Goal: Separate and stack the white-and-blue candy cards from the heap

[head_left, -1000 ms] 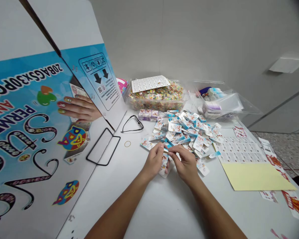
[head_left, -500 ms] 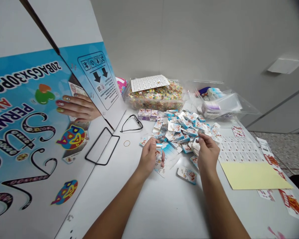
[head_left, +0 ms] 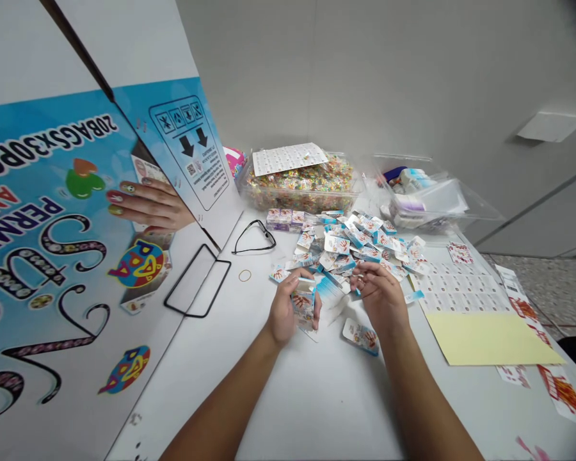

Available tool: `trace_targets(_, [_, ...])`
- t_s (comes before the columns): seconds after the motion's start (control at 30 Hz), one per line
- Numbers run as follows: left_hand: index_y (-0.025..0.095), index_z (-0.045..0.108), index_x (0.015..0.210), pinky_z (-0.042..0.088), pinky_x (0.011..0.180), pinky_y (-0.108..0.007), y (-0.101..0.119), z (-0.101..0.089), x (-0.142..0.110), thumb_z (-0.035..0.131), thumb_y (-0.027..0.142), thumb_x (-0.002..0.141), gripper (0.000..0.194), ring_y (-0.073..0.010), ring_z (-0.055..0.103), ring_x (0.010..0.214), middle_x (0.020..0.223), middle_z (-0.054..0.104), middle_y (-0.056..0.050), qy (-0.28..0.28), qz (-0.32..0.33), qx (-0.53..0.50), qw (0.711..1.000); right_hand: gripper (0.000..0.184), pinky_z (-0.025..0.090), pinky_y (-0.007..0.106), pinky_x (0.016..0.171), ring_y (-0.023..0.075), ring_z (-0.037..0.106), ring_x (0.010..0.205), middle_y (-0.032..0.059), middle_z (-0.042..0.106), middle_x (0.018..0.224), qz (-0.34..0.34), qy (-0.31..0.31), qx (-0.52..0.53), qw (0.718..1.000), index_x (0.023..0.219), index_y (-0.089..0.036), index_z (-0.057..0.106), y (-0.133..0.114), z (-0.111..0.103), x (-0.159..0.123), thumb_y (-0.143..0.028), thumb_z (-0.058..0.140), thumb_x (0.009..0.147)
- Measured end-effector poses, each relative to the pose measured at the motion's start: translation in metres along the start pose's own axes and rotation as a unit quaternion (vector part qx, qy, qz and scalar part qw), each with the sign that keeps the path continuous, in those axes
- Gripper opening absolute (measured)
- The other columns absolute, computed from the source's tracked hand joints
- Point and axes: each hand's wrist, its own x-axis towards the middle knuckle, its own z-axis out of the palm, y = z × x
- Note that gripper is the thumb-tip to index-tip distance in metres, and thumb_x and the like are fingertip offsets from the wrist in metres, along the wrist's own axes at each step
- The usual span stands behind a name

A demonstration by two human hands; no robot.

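Note:
My left hand is closed around a small stack of white and blue packets, held upright over the white table. My right hand hovers just to the right of it with its fingers pinched on one small packet, at the near edge of a loose pile of the same packets. One packet lies flat on the table below my right hand.
A large printed blue carton stands at the left. A clear tub of colourful bits and clear bins sit at the back. Black glasses, a rubber band, sticker sheets and a yellow sheet lie around.
My right hand left the stack, reached to the pile, and came back left toward my left hand with a packet. A packet came to lie flat on the table.

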Motion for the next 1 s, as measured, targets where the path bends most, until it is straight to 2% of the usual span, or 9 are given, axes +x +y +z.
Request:
trace_targets(0.1, [0.02, 0.047, 0.093, 0.043, 0.034, -0.025, -0.001, 0.0, 0.001, 0.039, 0.045, 0.09, 0.027, -0.0167, 0.052, 0.033, 0.051, 0.061, 0.001, 0.018, -0.007, 0.018, 1.0, 0.019, 0.05, 0.037, 0.075, 0.0223, 0.065, 0.081, 0.0029, 0.061, 0.064, -0.071, 0.009, -0.008, 0.997, 0.082, -0.02, 0.073, -0.002, 0.0, -0.003, -0.028, 0.056, 0.08])
trace_targets(0.2, [0.02, 0.047, 0.093, 0.043, 0.035, -0.025, -0.002, 0.001, 0.001, 0.039, 0.041, 0.09, 0.022, -0.0163, 0.052, 0.033, 0.051, 0.062, 0.001, 0.024, -0.006, 0.044, 0.999, 0.024, 0.046, 0.033, 0.065, 0.0167, 0.054, 0.058, -0.0017, 0.049, 0.051, -0.103, 0.012, -0.036, 0.994, 0.084, -0.02, 0.073, -0.003, 0.001, -0.007, -0.031, 0.052, 0.085])
trace_targets(0.3, [0.021, 0.046, 0.092, 0.043, 0.037, -0.025, -0.002, 0.002, 0.0, 0.039, 0.04, 0.09, 0.021, -0.0162, 0.052, 0.034, 0.052, 0.061, 0.001, 0.019, -0.009, 0.056, 0.998, 0.021, 0.046, 0.033, 0.064, 0.0167, 0.055, 0.061, 0.0018, 0.061, 0.065, -0.109, -0.034, -0.087, 0.99, 0.092, -0.021, 0.073, -0.002, 0.005, -0.012, -0.031, 0.055, 0.088])
trace_targets(0.4, [0.021, 0.046, 0.092, 0.041, 0.038, -0.025, -0.002, 0.004, -0.001, 0.039, 0.04, 0.09, 0.02, -0.0166, 0.052, 0.035, 0.053, 0.062, 0.0, 0.009, -0.021, 0.068, 0.997, 0.02, 0.048, 0.041, 0.085, 0.0239, 0.062, 0.092, 0.0073, 0.07, 0.092, -0.147, -0.108, -0.18, 0.967, 0.095, -0.022, 0.073, -0.001, 0.014, -0.018, -0.033, 0.057, 0.091])
trace_targets(0.47, [0.021, 0.047, 0.093, 0.042, 0.039, -0.026, -0.003, 0.004, -0.001, 0.04, 0.04, 0.09, 0.02, -0.0163, 0.052, 0.037, 0.054, 0.06, 0.001, -0.001, -0.031, 0.089, 0.996, 0.021, 0.047, 0.043, 0.092, 0.0247, 0.061, 0.1, 0.0082, 0.068, 0.1, -0.152, -0.154, -0.228, 0.949, 0.103, -0.023, 0.072, 0.0, 0.021, -0.023, -0.034, 0.057, 0.092])
trace_targets(0.57, [0.021, 0.05, 0.093, 0.041, 0.041, -0.025, -0.007, 0.004, -0.001, 0.043, 0.038, 0.09, 0.019, -0.0147, 0.051, 0.04, 0.057, 0.056, 0.003, -0.008, -0.04, 0.135, 0.99, 0.017, 0.05, 0.04, 0.088, 0.0219, 0.062, 0.097, 0.0078, 0.065, 0.103, -0.158, -0.148, -0.272, 0.938, 0.104, -0.024, 0.07, 0.005, 0.031, -0.029, -0.03, 0.06, 0.092])
trace_targets(0.77, [0.022, 0.049, 0.094, 0.039, 0.04, -0.024, -0.015, 0.002, -0.001, 0.043, 0.042, 0.092, 0.021, -0.0123, 0.049, 0.041, 0.062, 0.051, 0.004, 0.013, -0.03, 0.144, 0.989, 0.017, 0.051, 0.035, 0.081, 0.0194, 0.064, 0.092, 0.0073, 0.066, 0.099, -0.252, -0.118, -0.322, 0.905, 0.097, -0.023, 0.07, 0.014, 0.041, -0.036, -0.013, 0.059, 0.091])
trace_targets(0.9, [0.022, 0.048, 0.09, 0.04, 0.039, -0.023, -0.015, 0.004, 0.0, 0.035, 0.051, 0.095, 0.032, -0.0117, 0.049, 0.043, 0.064, 0.049, 0.004, 0.041, -0.018, 0.12, 0.992, 0.019, 0.049, 0.041, 0.087, 0.0221, 0.06, 0.098, 0.0083, 0.068, 0.107, -0.286, -0.183, -0.347, 0.874, 0.104, -0.023, 0.065, 0.011, 0.041, -0.037, -0.012, 0.06, 0.09])
trace_targets(1.0, [0.022, 0.048, 0.088, 0.04, 0.041, -0.023, -0.015, 0.004, 0.001, 0.034, 0.054, 0.096, 0.036, -0.0106, 0.048, 0.044, 0.065, 0.048, 0.004, 0.04, -0.028, 0.13, 0.99, 0.016, 0.047, 0.042, 0.09, 0.0229, 0.059, 0.101, 0.0094, 0.065, 0.113, -0.267, -0.22, -0.362, 0.865, 0.103, -0.022, 0.062, 0.009, 0.039, -0.038, -0.014, 0.06, 0.09])
